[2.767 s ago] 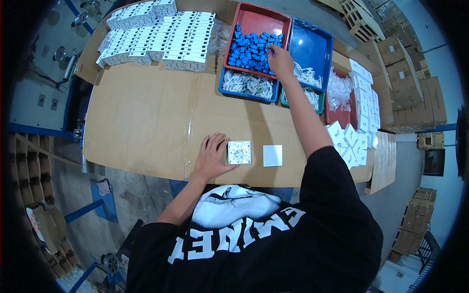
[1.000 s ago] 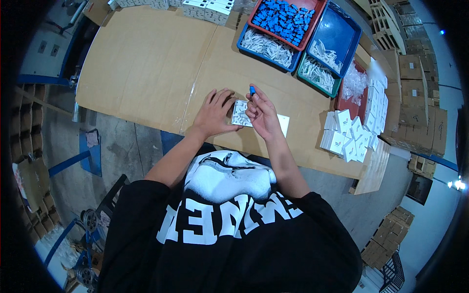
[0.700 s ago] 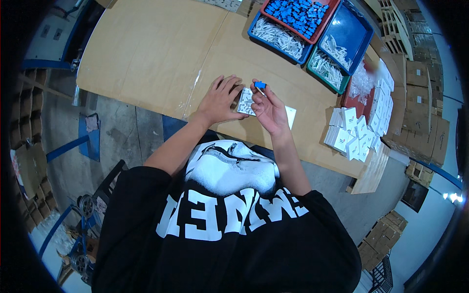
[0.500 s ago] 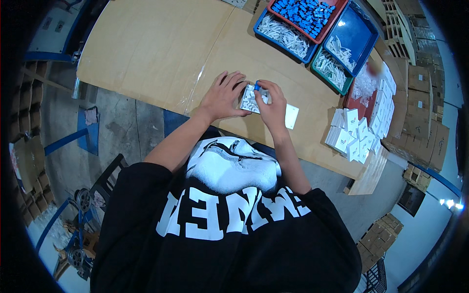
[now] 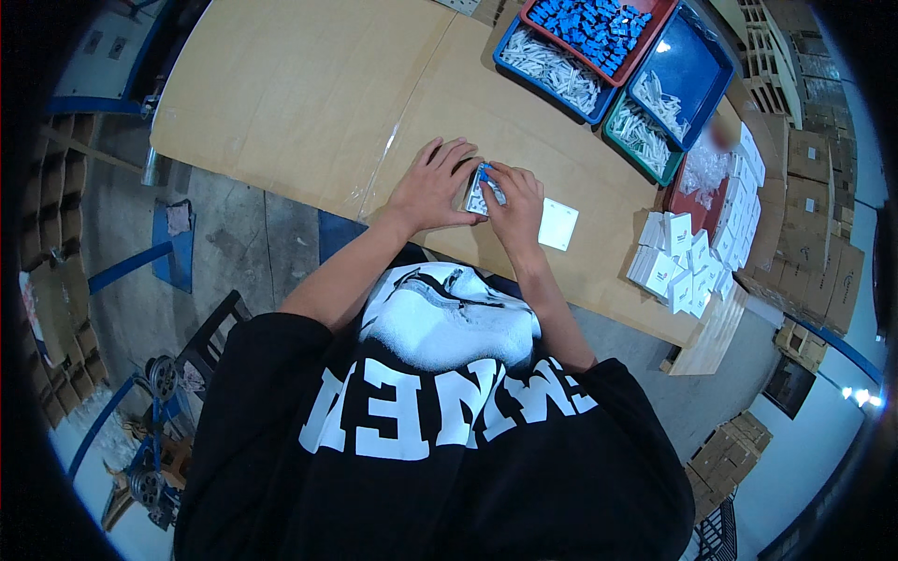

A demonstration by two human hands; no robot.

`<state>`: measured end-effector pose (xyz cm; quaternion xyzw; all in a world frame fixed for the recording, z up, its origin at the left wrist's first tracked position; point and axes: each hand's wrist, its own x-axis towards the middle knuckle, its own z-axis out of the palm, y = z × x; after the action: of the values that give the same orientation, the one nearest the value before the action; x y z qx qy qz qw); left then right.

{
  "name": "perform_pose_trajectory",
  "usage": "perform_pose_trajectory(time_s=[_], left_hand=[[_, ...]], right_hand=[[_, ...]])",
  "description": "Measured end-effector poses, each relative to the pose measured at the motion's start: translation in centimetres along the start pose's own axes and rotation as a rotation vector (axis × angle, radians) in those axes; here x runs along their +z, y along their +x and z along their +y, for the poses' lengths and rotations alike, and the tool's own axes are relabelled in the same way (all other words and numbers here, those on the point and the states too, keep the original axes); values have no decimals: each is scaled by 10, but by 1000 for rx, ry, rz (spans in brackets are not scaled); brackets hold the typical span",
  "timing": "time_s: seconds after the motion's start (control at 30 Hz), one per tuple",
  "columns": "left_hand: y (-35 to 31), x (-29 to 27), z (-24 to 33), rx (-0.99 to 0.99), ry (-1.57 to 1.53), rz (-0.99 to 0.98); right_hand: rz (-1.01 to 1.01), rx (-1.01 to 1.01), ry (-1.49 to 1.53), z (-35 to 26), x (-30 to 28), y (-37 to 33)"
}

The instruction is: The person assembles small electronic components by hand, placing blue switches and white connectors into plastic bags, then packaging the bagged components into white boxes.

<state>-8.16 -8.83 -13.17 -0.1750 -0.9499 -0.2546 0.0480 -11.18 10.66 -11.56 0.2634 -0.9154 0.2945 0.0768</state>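
Note:
A small open white box (image 5: 475, 198) lies on the cardboard-covered table, with small white pieces inside. My left hand (image 5: 432, 192) curves round the box's left side, fingers at its far end and thumb at its near end, holding it. Over the right part of the box is my right hand (image 5: 515, 201), fingers bent and closed at a small blue plastic piece (image 5: 485, 172) at the box's far end. My right fingers hide part of the contents. A flat white lid or card (image 5: 558, 225) lies just right of my right hand.
At the far right stand a red tray of blue pieces (image 5: 599, 33), a blue tray of white pieces (image 5: 552, 70), a green tray (image 5: 640, 140) and another blue tray (image 5: 697, 70). Stacked white boxes (image 5: 669, 266) sit near the table's right end, beside clear plastic bags (image 5: 703, 173).
My right hand has lowered the blue piece into the far end of the box, its fingers now closer over it. My left hand keeps its hold. The whole view has shifted slightly.

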Motion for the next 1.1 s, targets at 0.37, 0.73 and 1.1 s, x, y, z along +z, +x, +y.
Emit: perform_pose_trajectory(time_s=[0.37, 0.73, 1.1], left_hand=[[1, 4, 0, 3, 7, -19], [3, -4, 5, -3, -20, 0], [7, -6, 7, -25, -124, 11]], right_hand=[[23, -46, -151, -8, 2, -9], [146, 531, -377, 34, -65, -63], [129, 854, -16, 49, -69, -95]])
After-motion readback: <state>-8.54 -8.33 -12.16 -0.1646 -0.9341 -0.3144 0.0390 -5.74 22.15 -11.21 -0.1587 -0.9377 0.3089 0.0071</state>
